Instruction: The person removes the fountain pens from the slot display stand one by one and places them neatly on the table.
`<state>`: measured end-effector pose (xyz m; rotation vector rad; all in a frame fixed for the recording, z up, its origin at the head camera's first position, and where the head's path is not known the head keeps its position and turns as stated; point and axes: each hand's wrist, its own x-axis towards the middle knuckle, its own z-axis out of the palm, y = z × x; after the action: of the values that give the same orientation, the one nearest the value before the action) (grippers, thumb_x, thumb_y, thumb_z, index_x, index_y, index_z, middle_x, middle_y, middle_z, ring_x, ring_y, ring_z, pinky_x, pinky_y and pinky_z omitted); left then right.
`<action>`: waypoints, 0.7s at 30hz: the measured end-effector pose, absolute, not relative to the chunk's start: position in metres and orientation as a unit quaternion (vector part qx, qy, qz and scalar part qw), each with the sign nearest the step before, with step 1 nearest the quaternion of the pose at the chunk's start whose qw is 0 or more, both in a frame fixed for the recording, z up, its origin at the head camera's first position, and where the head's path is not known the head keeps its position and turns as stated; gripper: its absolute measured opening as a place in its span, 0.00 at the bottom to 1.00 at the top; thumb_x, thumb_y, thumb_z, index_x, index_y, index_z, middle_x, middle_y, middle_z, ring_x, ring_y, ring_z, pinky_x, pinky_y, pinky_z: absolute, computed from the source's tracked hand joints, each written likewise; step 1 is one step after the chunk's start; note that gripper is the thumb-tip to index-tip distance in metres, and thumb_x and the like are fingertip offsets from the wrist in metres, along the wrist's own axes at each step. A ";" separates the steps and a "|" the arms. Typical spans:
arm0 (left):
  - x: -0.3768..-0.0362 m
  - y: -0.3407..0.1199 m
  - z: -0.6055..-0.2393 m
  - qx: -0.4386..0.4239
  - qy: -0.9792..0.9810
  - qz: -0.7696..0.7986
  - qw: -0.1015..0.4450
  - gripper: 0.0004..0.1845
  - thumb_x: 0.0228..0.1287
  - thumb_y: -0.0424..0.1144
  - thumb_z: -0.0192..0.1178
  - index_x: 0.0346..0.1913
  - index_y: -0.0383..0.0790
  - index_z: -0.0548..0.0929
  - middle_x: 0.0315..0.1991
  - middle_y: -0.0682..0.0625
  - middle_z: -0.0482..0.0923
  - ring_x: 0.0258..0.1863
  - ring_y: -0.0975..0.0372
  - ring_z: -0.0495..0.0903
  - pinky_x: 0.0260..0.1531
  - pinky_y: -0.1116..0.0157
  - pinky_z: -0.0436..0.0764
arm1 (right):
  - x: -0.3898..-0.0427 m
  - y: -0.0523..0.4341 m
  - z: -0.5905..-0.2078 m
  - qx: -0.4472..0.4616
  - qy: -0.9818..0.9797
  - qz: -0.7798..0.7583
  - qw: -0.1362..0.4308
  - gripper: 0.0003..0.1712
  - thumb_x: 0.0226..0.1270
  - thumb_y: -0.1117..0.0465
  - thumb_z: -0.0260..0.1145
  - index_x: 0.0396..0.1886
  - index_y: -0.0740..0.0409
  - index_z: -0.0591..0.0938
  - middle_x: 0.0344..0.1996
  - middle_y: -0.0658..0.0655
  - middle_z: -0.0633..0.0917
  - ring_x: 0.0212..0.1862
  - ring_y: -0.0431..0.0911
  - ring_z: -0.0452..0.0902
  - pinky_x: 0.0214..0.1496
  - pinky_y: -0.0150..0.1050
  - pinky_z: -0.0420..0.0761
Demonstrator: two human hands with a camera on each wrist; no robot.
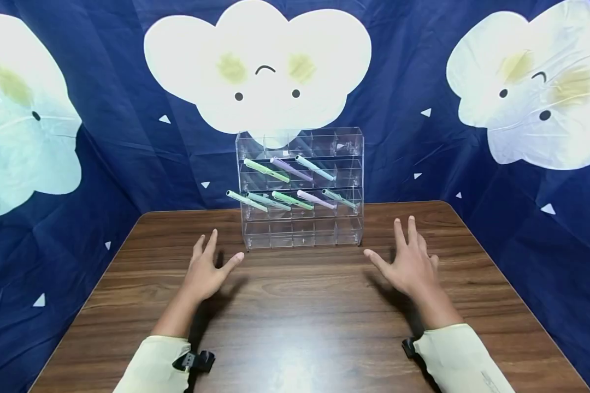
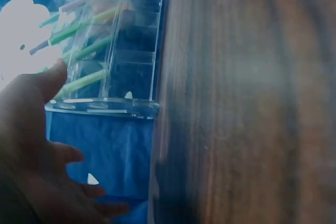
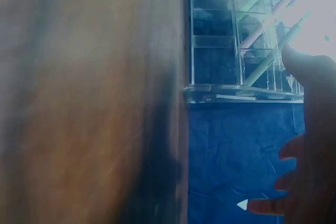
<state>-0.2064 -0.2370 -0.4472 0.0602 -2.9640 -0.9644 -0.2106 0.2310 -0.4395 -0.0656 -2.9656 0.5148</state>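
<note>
A clear acrylic rack (image 1: 300,188) with rows of small compartments stands at the back middle of the wooden table (image 1: 305,322). Several pastel pens (image 1: 295,199) in green, purple and light blue lie slanted in its middle rows; the top and bottom rows hold none. My left hand (image 1: 207,267) hovers open over the table, left of the rack's front, fingers spread, holding nothing. My right hand (image 1: 407,263) hovers open to the rack's right, also with nothing in it. The left wrist view shows the rack (image 2: 113,51) and my left hand (image 2: 37,145); the right wrist view shows the rack (image 3: 241,40) beyond my right hand (image 3: 310,145).
A dark blue cloth with white cloud faces (image 1: 258,65) hangs behind and around the table. The table's edges fall off left, right and back close to the cloth. Pale yellow sleeves (image 1: 459,357) cover both forearms.
</note>
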 end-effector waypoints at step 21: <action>-0.251 -0.231 -0.452 -0.005 -0.813 -0.583 0.010 0.50 0.79 0.46 0.68 0.91 0.49 0.48 0.89 0.35 0.50 0.84 0.36 0.62 0.81 0.40 0.71 | -0.263 0.180 -0.403 0.068 -0.946 0.225 0.223 0.53 0.74 0.34 0.68 0.89 0.51 0.60 0.83 0.62 0.65 0.38 0.66 0.85 0.37 0.63 0.85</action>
<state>-0.2509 -0.2309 -0.4517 -0.0153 -2.5369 -1.8196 -0.2626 0.1798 -0.4027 0.1867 -2.6120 0.6201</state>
